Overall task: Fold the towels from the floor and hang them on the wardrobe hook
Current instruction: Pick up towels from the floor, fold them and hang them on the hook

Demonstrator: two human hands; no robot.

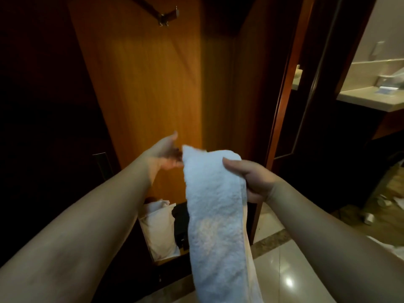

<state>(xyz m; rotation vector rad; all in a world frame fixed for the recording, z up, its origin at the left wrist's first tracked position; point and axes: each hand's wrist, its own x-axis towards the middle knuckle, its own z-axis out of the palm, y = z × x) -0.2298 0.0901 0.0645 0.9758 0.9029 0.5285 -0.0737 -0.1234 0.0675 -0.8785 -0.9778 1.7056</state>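
Both arms out fwd; left hand open, palm up; right hand w/ fingers curled, gripping.

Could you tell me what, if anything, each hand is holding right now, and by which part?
The right hand grips the folded white towel near its upper end, by its right edge. The left hand is open and holds nothing.

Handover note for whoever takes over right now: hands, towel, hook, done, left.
Right hand: grips the folded white towel near its top; the rest hangs down.
Left hand: open, palm up, beside the towel's top edge; contact unclear.
Wardrobe hook: up on the wood panel, bare.
Done: this towel looks folded into a long strip.
Left: lift it and hang it on the hook.
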